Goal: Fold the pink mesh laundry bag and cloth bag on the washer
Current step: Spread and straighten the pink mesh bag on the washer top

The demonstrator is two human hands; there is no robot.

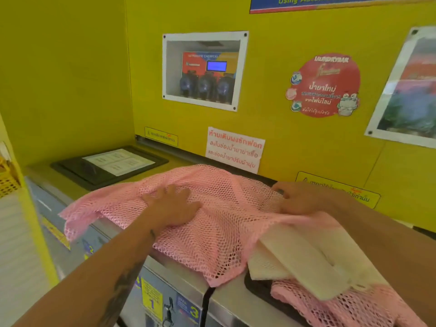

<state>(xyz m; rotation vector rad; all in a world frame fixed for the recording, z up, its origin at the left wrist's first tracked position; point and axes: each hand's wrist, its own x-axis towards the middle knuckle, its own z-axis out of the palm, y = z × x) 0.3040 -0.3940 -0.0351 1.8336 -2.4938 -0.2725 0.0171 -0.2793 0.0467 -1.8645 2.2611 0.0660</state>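
Observation:
The pink mesh laundry bag (pixel 219 223) lies spread and rumpled across the washer top (pixel 181 270), its left and front edges hanging over. My left hand (pixel 172 206) presses flat on the mesh with fingers apart. My right hand (pixel 297 197) rests at the mesh's far right part, fingers curled on the fabric; whether it pinches the mesh is unclear. A cream cloth bag (pixel 304 260) lies folded under my right forearm, on top of more pink mesh (pixel 342 305) at the lower right.
A black detergent-drawer lid (pixel 77 171) with a white label sits at the back left of the washer. The yellow wall (pixel 283 142) with notices rises right behind. A yellow perforated basket (pixel 7 180) shows at the far left. A dark gap (pixel 207 300) divides two machines.

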